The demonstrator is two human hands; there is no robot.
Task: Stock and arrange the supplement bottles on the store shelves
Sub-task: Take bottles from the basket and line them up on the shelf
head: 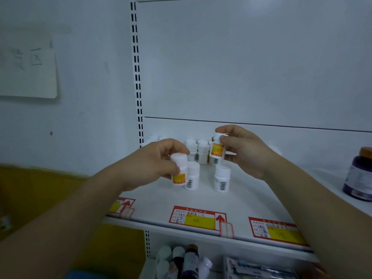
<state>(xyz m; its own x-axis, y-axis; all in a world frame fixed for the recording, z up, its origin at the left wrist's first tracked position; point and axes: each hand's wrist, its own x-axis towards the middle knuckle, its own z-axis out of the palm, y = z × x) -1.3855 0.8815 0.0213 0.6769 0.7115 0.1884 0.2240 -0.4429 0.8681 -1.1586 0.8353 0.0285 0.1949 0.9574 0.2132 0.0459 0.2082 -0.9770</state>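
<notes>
I see my left hand point(159, 164) with its grip curled round a small white bottle point(179, 170), orange label facing me, low over the left part of the white shelf point(251, 198); I cannot tell whether its base touches the shelf. My right hand point(243, 154) has its grip pinched on a second bottle point(217, 150) of the same kind, fingers at the cap and thumb on the side, raised clear of the shelf in front of the back cluster point(198, 152) of white-capped bottles against the rear panel. A third bottle point(192, 176) stands upright just beside the one in my left hand, barcode towards me. A fourth bottle point(222, 179) stands upright a little to the right, below the raised one. Red and yellow price tags point(198, 218) run along the shelf's front edge. A large purple bottle point(360, 174) stands at the far right. On the lower shelf are mixed bottles point(181, 260), blurred.
</notes>
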